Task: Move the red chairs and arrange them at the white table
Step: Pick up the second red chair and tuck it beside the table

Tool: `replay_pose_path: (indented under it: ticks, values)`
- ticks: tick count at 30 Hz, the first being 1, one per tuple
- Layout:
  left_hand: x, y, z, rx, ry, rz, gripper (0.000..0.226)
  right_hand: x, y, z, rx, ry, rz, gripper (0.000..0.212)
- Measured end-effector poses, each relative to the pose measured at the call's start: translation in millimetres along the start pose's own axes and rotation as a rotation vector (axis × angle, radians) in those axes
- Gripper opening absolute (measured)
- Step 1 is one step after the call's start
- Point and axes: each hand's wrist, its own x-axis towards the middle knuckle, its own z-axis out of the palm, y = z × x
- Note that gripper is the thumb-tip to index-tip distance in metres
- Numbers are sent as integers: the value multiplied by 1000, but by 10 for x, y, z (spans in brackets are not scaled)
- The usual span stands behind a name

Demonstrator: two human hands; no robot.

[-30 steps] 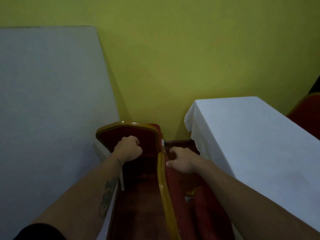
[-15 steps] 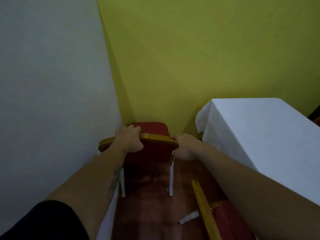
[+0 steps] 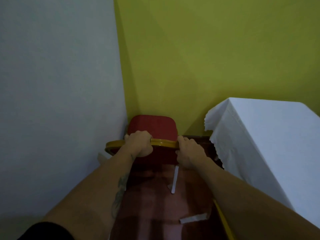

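A red chair (image 3: 153, 126) with a gold-rimmed backrest stands upright in the corner, its padded seat toward the yellow wall. My left hand (image 3: 139, 145) grips the gold top rail near its left side. My right hand (image 3: 189, 152) grips the right end of the same rail. One white rear leg (image 3: 174, 180) of the chair shows below. The white table (image 3: 270, 135), draped in a white cloth, stands to the right of the chair.
A grey wall (image 3: 57, 84) closes the left side and a yellow wall (image 3: 207, 58) the back. The gold edge of a second chair (image 3: 223, 220) and its white leg (image 3: 193, 218) lie at the lower right on the dark reddish floor (image 3: 155, 205).
The chair I hold has swung from a tilted stack position to upright in the corner, seat toward the yellow wall. My hands shifted to its top rail. The second chair dropped lower in view.
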Motion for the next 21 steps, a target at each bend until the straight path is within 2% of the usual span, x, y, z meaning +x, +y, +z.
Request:
replay_pose_path:
  ticks: [4,8,15,21]
  values:
    - [-39,50,5,18,6,-8,32,-63,54,-64,44,-3,-5,33]
    - [-96,51,-6,40,-60,18,39,-208,72,-67,16,-29,-14,32]
    - [-158,142,-19,88,-95,119,55,-493,73,-83,-143,24,-17,31]
    - [-79,146,-60,110,-144,199,58,-654,-71,-27,-291,71,-20,37]
